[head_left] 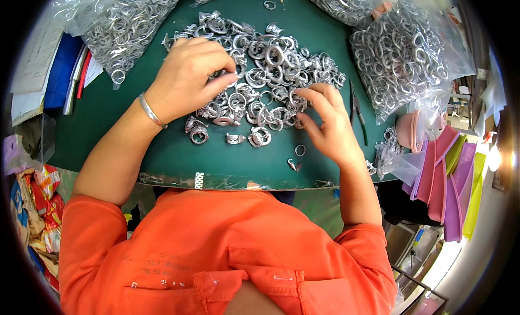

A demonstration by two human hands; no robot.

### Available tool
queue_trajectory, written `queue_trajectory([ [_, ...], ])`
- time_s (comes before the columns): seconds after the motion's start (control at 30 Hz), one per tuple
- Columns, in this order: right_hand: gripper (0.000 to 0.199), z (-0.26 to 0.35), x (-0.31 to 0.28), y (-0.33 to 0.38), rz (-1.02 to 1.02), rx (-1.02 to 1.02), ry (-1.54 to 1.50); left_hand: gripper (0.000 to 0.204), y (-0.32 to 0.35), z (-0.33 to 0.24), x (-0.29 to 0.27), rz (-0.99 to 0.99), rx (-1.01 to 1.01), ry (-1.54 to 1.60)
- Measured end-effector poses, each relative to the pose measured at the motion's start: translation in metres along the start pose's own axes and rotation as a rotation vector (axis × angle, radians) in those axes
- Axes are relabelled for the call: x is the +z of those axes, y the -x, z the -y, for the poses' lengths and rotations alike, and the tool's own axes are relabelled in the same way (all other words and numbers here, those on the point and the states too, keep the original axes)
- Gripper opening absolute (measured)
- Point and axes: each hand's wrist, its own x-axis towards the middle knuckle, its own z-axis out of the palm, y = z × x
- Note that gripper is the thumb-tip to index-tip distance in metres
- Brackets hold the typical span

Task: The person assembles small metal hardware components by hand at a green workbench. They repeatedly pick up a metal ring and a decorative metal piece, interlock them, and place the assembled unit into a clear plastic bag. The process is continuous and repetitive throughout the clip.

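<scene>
Green tabletop beneath silver rings and clear bags, green floor below

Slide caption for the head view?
Bare left hand and right hand at a heap of silver-coloured metal rings on a green tabletop, ring-filled clear plastic bags beyond.

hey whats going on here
Someone in an orange shirt is handling a heap of silvery rings on a green table. The left hand is over the heap's left side; the right hand is at its right front edge, though whether either grips a ring is unclear. Bags of similar rings lie beyond, with pliers at the right.
</scene>
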Motion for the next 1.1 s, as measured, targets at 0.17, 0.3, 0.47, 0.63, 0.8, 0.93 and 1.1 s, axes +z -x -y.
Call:
queue_trajectory([
  [0.17,0.028,-0.009,0.0,-0.005,-0.102,0.008,-0.134,0.019,-0.004,-0.015,-0.004,0.045,0.223,0.178],
  [0.3,0.016,-0.006,-0.007,-0.012,-0.339,0.034,-0.38,0.02,0.007,-0.017,0.005,0.185,0.098,0.162],
  [0.47,0.029,0.024,-0.006,-0.027,-0.339,-0.125,-0.04,0.015,0.008,-0.007,0.01,0.15,0.109,0.181],
  [0.63,0.02,0.03,0.018,-0.015,0.018,-0.108,-0.059,0.015,0.003,-0.013,0.003,0.059,0.133,0.266],
  [0.8,0.011,0.021,0.012,-0.016,-0.278,0.048,-0.644,0.021,0.009,-0.026,-0.001,0.426,0.294,0.302],
  [0.93,0.015,0.026,0.01,-0.021,-0.374,0.023,-0.472,0.012,0.007,-0.023,0.005,0.243,0.28,0.391],
  [1.1,0.02,0.043,0.021,-0.015,-0.162,-0.002,-0.458,0.007,0.006,-0.035,0.002,0.119,-0.355,0.997],
])
